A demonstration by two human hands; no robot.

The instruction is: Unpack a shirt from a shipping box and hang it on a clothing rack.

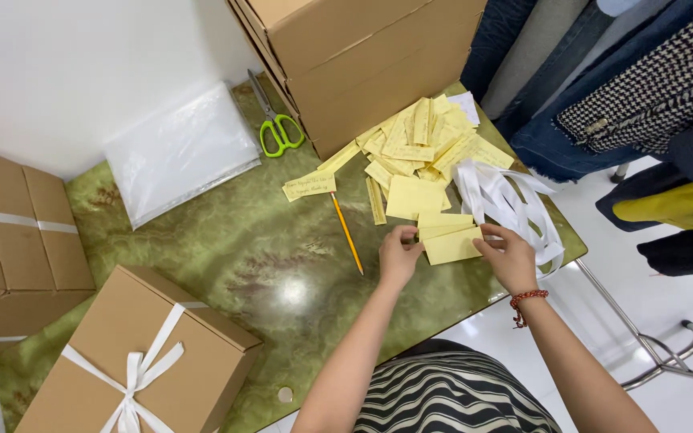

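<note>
Near the desk's [226, 240] right edge, you are pinching a yellow paper slip [452, 245] between your left hand [399, 255] and right hand [509, 256], both closed on its ends, so keep it flat beside the white ribbon [507, 202].

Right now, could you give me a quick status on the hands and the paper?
Both hands, left and right, holding one yellow slip flat on table. Pencil lies left. White ribbon behind right hand.

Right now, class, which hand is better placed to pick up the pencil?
Probably the left hand: the pencil lies just beside it, while the right hand rests across the yellow slip, nearer the white ribbon.
</note>
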